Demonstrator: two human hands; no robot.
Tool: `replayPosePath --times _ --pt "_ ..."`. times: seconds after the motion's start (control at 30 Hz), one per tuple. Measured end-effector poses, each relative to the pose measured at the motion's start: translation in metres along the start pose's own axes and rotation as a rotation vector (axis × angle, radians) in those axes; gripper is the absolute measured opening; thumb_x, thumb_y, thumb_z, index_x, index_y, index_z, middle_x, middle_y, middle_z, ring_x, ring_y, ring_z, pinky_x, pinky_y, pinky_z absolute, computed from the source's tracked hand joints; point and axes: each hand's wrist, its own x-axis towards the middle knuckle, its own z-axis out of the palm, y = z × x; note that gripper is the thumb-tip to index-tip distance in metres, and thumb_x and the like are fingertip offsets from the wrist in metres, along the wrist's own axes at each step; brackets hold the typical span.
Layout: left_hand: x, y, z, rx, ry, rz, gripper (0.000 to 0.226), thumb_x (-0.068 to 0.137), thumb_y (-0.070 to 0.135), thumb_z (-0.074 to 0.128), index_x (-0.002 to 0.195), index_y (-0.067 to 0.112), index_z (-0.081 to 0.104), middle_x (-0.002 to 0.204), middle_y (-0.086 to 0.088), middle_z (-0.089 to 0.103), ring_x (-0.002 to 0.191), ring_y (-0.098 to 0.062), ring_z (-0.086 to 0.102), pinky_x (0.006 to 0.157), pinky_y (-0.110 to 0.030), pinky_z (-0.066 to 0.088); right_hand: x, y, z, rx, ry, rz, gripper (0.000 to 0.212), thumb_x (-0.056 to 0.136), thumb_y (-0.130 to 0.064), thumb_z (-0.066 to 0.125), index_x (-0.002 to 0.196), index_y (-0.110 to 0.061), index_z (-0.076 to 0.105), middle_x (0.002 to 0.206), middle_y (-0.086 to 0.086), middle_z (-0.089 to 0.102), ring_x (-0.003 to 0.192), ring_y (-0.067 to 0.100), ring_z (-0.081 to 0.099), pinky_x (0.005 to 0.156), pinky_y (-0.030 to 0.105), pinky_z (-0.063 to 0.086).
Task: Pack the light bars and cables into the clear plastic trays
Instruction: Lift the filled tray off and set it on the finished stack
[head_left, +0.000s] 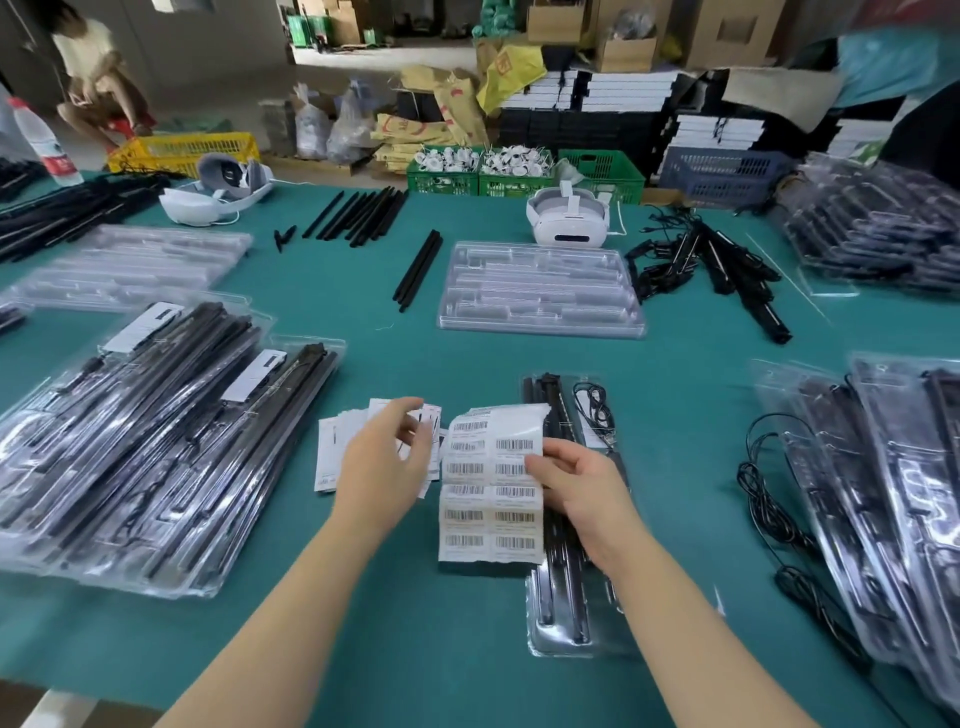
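Observation:
My left hand (384, 457) reaches over a small stack of white cards (332, 457), thumb and bent fingers closing on the top card. My right hand (582, 493) pinches the edge of a barcode label sheet (488, 488) with the thumb on top. The sheet partly covers a clear tray (561, 623) that holds black light bars and a coiled cable (597, 410). Farther back lies an empty clear tray (540, 291). Loose light bars (415, 270) lie left of it.
Stacks of packed trays lie at the left (156, 441) and right (883, 493). Loose black cables (769, 499) trail near the right stack. More bars (358, 215), two white headsets (566, 218) and empty trays (130, 265) sit at the back. Crates stand beyond the green table.

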Motion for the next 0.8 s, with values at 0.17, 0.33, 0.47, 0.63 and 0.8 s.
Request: replayPosePath --times 0.17,0.33,0.47,0.63,0.8 --pt "-0.013 0.016 0.032 -0.773 -0.316 -0.502 0.067 0.083 0.021 0.081 0.136 0.034 0.042 0.107 -0.002 0.076 0.091 -0.023 0.075 0.067 -0.037 0.061 -0.001 0.001 0.003 -0.09 0.018 -0.075 0.031 0.094 -0.009 0.066 0.124 -0.017 0.064 0.097 0.003 0.078 0.09 0.021 0.075 0.077 0.032 0.061" --pt "-0.019 0.012 0.051 -1.073 -0.395 -0.613 0.067 0.078 0.006 0.078 0.136 0.018 0.047 0.11 -0.013 0.075 0.096 -0.035 0.073 0.071 -0.042 0.06 -0.002 0.01 -0.007 -0.434 0.135 -0.195 0.059 0.091 -0.015 0.071 0.14 -0.035 0.045 0.101 -0.01 0.074 0.085 0.005 0.072 0.068 0.026 0.06" --pt "-0.021 0.003 0.056 -1.024 -0.421 -0.534 0.073 0.082 0.006 0.076 0.141 0.028 0.039 0.117 -0.009 0.073 0.104 -0.036 0.071 0.078 -0.046 0.06 -0.001 0.012 -0.009 -1.041 0.176 -0.504 0.05 0.089 -0.024 0.073 0.136 -0.032 0.057 0.126 -0.011 0.048 0.109 0.007 0.05 0.096 0.028 0.049" --pt "-0.022 -0.004 0.053 -1.036 -0.506 -0.419 0.055 0.089 0.006 0.072 0.137 0.021 0.049 0.125 -0.017 0.068 0.111 -0.042 0.067 0.09 -0.058 0.055 0.005 0.007 -0.006 -1.244 0.125 -0.602 0.033 0.091 -0.034 0.069 0.123 -0.025 0.069 0.121 -0.007 0.056 0.115 0.014 0.04 0.105 0.035 0.037" --pt "-0.024 -0.007 0.051 -1.099 -0.476 -0.494 0.051 0.088 0.006 0.07 0.135 0.012 0.052 0.125 -0.024 0.066 0.113 -0.045 0.065 0.094 -0.061 0.052 0.007 0.008 -0.009 -1.003 0.107 -0.505 0.03 0.09 -0.031 0.071 0.119 -0.021 0.066 0.117 -0.015 0.06 0.106 -0.004 0.047 0.09 0.006 0.032"
